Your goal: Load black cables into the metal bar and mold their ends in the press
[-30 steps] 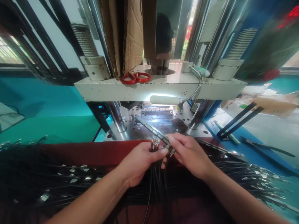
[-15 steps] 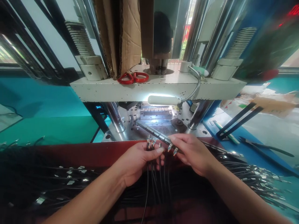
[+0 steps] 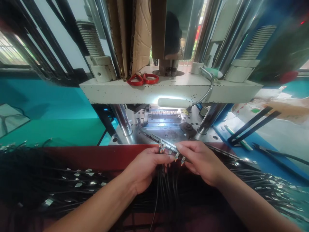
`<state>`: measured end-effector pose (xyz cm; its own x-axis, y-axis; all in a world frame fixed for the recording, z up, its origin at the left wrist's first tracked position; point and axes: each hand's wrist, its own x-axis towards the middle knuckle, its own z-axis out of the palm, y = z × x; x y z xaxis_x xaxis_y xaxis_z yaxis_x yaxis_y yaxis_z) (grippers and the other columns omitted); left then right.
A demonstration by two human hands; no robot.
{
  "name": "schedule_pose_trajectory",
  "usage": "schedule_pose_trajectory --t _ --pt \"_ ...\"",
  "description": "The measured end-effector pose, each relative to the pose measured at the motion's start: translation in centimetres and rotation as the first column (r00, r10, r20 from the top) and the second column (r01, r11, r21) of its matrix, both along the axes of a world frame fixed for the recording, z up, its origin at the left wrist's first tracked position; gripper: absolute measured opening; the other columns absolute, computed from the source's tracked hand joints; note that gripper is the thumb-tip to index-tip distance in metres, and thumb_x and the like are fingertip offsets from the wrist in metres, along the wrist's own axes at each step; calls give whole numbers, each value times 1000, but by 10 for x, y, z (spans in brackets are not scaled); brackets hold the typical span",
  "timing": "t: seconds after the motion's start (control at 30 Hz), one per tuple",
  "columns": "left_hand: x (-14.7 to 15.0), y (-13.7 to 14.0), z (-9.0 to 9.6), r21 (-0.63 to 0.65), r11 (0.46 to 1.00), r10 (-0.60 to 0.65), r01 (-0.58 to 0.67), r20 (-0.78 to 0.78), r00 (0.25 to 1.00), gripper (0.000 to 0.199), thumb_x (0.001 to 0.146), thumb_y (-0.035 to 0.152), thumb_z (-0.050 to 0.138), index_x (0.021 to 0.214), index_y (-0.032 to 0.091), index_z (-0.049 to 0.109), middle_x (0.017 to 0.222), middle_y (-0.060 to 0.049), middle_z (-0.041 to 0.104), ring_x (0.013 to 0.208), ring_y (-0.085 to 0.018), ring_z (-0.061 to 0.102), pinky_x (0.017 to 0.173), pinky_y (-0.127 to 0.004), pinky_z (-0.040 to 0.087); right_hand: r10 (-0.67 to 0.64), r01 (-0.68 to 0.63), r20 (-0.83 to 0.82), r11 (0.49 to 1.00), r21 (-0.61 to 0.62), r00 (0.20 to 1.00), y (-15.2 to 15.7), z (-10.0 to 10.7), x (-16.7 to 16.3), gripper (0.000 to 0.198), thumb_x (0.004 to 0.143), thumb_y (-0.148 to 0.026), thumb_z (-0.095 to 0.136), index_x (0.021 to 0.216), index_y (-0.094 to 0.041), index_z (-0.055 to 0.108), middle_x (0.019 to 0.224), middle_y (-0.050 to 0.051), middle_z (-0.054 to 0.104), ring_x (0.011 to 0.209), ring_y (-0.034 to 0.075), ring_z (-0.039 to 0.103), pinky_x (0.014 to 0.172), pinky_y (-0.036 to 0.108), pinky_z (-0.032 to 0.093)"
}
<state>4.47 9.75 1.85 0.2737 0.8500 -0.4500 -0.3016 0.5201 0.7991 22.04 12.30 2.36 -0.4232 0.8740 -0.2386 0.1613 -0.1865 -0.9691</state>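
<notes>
My right hand (image 3: 199, 161) grips the near end of a slotted metal bar (image 3: 154, 138), which slants up and left toward the press bed. Small metal connectors on black cables hang from the bar's lower edge by my right fingers. My left hand (image 3: 147, 166) is closed on several black cables (image 3: 161, 180), thumb on top, their metal ends (image 3: 162, 147) close against the bar. Whether those ends sit in the slots I cannot tell. Beyond the hands, a metal die block (image 3: 164, 118) lies lit on the press bed.
A white lamp (image 3: 173, 102) hangs under the press plate (image 3: 135, 93), with red-handled scissors (image 3: 143, 79) on top. Steel posts (image 3: 123, 120) flank the bed. Heaps of black cables (image 3: 79, 180) lie left and right. Pliers (image 3: 267, 149) rest on the blue surface at right.
My left hand has brought its cable ends up and right against the bar; before, they were apart from it. The whole view has shifted slightly.
</notes>
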Motion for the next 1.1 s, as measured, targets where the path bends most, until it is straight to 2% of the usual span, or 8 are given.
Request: schedule_pose_trajectory --t 0.1,0.2,0.43,0.7,0.83,1.1 --pt "0 0 0 -4 1000 3 -4 -11 1000 9 66 14 73 74 14 67 72 -2 62 64 -11 54 64 -25 40 2 -2 27 1000 0 1000 0 0 0 35 92 -46 50 78 -16 61 54 -4 43 42 5 28 37 18 16" --pt "0 1 1 -9 1000 -8 8 -38 999 7 66 13 71 71 13 66 70 -2 61 62 -11 52 63 -26 39 40 -40 39 999 12 998 -1 1 0 34 93 -45 49 92 -16 67 52 -5 42 40 5 27 36 18 15" --pt "-2 2 -2 -59 995 -83 79 -52 995 12 68 20 74 75 14 67 71 -1 60 62 -10 51 61 -25 35 98 -103 79 993 64 992 -1 8 3 38 93 -43 49 110 -16 69 49 -5 42 39 7 26 36 21 16" --pt "-2 2 -2 -51 996 -78 76 -42 996 13 68 20 76 75 13 68 71 -1 62 63 -11 53 64 -26 37 98 -98 51 995 7 994 -1 14 2 39 91 -43 51 116 -19 69 46 -7 38 37 6 26 35 19 15" --pt "-4 2 -4 -65 994 -91 88 -56 994 11 69 20 75 74 13 68 70 -1 62 63 -10 53 63 -25 37 90 -91 58 996 9 994 -2 16 1 35 92 -39 53 115 -19 69 44 -8 36 37 6 27 34 17 18" --pt "-4 3 -2 -100 993 -70 65 -41 997 9 65 15 75 71 13 68 66 -1 62 60 -11 53 59 -24 36 96 -99 87 995 29 992 -2 15 1 37 92 -39 52 118 -19 68 49 -4 45 39 6 29 34 17 18"
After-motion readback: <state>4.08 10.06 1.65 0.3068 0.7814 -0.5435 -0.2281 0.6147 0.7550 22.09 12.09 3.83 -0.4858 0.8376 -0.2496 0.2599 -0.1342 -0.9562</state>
